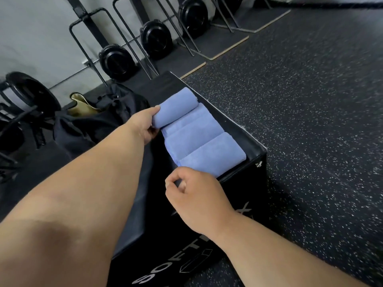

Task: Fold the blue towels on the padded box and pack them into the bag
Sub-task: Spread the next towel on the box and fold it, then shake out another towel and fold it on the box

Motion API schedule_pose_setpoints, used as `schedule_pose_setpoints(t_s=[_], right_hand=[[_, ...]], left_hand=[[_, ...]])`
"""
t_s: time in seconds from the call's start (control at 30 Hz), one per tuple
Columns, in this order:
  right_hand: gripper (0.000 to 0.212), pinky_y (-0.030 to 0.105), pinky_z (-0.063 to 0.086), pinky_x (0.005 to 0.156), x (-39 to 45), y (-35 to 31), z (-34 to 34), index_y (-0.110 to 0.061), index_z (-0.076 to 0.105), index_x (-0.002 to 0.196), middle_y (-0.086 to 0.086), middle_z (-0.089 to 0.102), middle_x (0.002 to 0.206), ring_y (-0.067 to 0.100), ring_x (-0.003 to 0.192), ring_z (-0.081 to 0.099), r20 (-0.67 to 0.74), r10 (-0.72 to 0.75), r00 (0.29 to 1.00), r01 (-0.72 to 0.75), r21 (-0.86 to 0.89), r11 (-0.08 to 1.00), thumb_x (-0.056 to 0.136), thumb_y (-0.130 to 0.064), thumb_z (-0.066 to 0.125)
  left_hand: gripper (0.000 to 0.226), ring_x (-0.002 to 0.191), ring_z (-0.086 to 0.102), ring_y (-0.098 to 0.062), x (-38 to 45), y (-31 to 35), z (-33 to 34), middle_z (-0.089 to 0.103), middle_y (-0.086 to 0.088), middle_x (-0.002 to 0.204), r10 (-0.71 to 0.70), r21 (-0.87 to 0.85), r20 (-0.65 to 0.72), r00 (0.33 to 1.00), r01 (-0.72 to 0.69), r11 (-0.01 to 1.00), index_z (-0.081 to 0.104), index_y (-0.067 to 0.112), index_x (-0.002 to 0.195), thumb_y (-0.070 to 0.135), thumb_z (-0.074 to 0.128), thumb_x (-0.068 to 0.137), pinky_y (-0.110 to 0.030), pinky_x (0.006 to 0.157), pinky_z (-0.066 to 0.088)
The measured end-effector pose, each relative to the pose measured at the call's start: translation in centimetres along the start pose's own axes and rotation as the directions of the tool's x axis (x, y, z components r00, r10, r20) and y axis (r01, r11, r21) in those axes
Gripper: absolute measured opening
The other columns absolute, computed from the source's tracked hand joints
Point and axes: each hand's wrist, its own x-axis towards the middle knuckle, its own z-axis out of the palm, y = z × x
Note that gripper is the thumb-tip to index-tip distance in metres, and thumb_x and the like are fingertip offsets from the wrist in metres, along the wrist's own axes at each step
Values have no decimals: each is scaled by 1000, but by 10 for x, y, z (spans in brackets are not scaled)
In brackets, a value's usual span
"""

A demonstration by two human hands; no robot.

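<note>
Nearest, the right hand (193, 200) hovers with fingers loosely curled and nothing in them, just short of the closest folded blue towel (213, 157) on the padded box (253, 141). Beyond it, more folded towels (191, 129) lie in a row along the box top. The left hand (146, 126) grips the end of the farthest towel (176, 107) (a rolled one). Left of the box, the dark bag (93, 123) sits open on the speckled floor (310, 79).
</note>
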Motion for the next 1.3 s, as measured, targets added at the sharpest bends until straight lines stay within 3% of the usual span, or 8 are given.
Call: schedule_pose_setpoints(t_s=[0.3,0.43,0.6,0.73,0.83,1.0,1.17,1.3], right_hand=[[8,39,57,72,-2,2,1,-30,66,91,-3,65,61,16,64,61,-3,-56,998,56,-31,998,95,-31,59],[7,38,58,72,-5,0,5,-31,66,90,-9,63,61,14,65,61,9,-72,997,72,-44,996,94,-31,61],[7,36,57,72,-8,-3,17,-31,66,88,-12,61,58,14,64,59,27,-66,997,68,-69,995,93,-31,60],[8,36,56,74,-15,-7,30,-31,67,88,-10,64,60,13,65,61,70,-51,996,57,-90,994,93,-32,61],[8,38,57,76,-24,-9,44,-31,68,90,-10,67,66,12,67,62,109,-19,994,27,-79,997,93,-34,62],[20,25,57,68,-31,-23,71,-36,65,123,3,77,97,5,66,66,366,78,927,-180,252,951,105,-35,58],[32,42,54,102,-17,-31,113,-42,62,136,-3,76,119,18,108,72,446,55,893,-267,429,863,112,-44,40],[34,45,54,107,4,-37,144,-41,64,134,-3,74,120,17,112,71,452,43,891,-247,402,882,112,-46,39]], left_hand=[[37,93,73,-17,15,-3,1,76,-2,122,36,-80,31,999,-34,996,72,15,125,34,79,94,-24,66,60],[20,49,57,-7,5,-7,-2,65,4,86,37,-32,15,999,-36,999,69,20,106,37,75,98,-19,44,45],[35,84,56,-14,-32,-15,-37,67,-3,113,38,4,-109,993,-38,999,56,21,108,50,73,96,-20,73,48],[44,73,63,-9,-73,-46,-88,71,-2,109,91,60,-127,988,-84,995,56,24,129,52,68,98,-21,64,50],[25,76,63,-11,-112,-82,-125,72,-1,100,136,146,-132,982,-117,982,62,22,114,44,66,101,-25,71,50],[11,83,63,-14,-158,-131,-173,75,-6,104,170,196,-114,979,-145,970,64,22,102,32,66,103,-32,82,51],[13,80,64,-18,-148,-135,-204,74,0,91,164,148,-8,986,-161,976,67,19,109,30,62,105,-33,74,53],[27,76,64,-15,-132,-131,-232,72,-2,89,111,83,2,994,-111,990,70,16,116,38,56,107,-30,67,53]])
